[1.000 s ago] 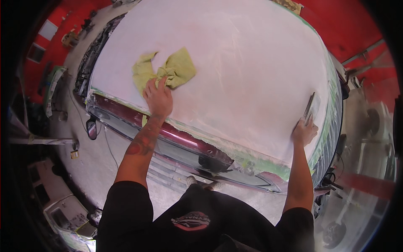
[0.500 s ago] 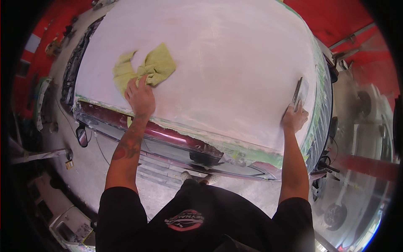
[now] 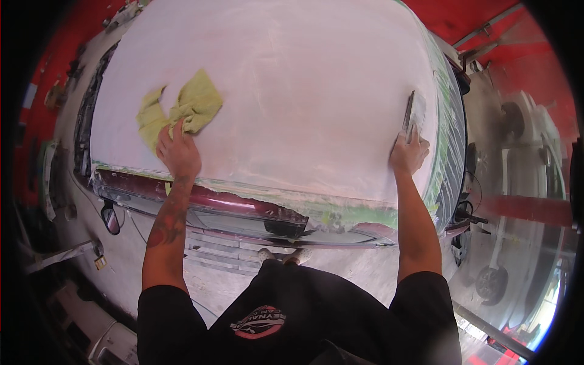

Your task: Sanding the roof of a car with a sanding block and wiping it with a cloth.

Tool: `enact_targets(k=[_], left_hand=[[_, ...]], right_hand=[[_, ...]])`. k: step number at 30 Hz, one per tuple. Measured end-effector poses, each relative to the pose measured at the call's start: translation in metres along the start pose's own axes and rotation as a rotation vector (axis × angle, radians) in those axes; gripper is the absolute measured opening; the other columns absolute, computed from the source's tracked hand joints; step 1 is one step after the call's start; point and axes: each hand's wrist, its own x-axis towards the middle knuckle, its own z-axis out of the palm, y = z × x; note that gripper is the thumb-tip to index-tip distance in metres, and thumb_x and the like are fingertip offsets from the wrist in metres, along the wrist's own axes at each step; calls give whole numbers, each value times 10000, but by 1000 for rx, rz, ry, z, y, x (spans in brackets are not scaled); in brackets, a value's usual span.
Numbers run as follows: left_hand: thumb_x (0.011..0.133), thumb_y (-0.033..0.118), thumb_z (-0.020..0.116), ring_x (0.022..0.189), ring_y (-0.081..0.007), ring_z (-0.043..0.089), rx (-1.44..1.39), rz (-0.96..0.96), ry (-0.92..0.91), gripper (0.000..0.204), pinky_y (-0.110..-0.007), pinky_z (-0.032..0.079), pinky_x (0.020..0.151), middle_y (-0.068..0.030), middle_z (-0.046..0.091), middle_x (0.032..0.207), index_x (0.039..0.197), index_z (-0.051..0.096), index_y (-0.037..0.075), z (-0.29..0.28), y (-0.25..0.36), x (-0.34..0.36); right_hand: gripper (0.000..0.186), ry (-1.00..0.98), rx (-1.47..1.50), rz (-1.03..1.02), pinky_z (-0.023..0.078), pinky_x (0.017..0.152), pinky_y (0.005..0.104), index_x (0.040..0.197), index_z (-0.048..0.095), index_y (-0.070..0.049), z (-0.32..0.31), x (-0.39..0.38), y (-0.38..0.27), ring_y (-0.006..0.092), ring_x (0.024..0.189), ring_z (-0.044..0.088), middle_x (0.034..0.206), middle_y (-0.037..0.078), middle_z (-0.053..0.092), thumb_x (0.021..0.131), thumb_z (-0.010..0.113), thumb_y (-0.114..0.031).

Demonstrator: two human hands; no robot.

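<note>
A broad whitish-pink, dust-coated vehicle roof point(image 3: 286, 109) spreads out before me. On its left part my left hand point(image 3: 179, 150) grips a crumpled yellow-green cloth point(image 3: 199, 100), which lies fanned out past the fingers. Near the right edge, my right hand point(image 3: 410, 151) is closed around a slim grey sanding block point(image 3: 416, 111) with a dark edge. The block points away from me and rests along the surface; its underside is hidden.
Green masking tape point(image 3: 447, 131) runs down the right edge. A dark red glossy strip point(image 3: 228, 202) borders the near side. A side mirror point(image 3: 111, 218) sticks out at left. Below stands a slatted platform point(image 3: 222, 248). Another vehicle point(image 3: 511, 182), dusty, is at right.
The whole view has shifted, so the roof and both hands appear farther left. Both hands keep their holds and stay over about the same parts of the roof.
</note>
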Motion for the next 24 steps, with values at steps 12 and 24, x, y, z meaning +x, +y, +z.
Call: enact_targets(k=[12,24], left_hand=[[906,167,555,1292,-329,392,16,30,14,437,-501,263,1079,-137,454,1329,1341,544,201,1,0,1],[947,217,488,1272,-352,424,14,35,18,412,-510,284,1071,-163,472,1337,1356,534,198,1,-15,3]], right_hand=[[470,-24,-158,-27,403,937,450,1370,550,-269,0,-20,-41,344,1115,469,1154,168,510,908,585,-345],[491,-18,35,-609,433,780,436,1365,539,-253,4,-90,-88,322,917,519,1042,144,546,882,622,-291]])
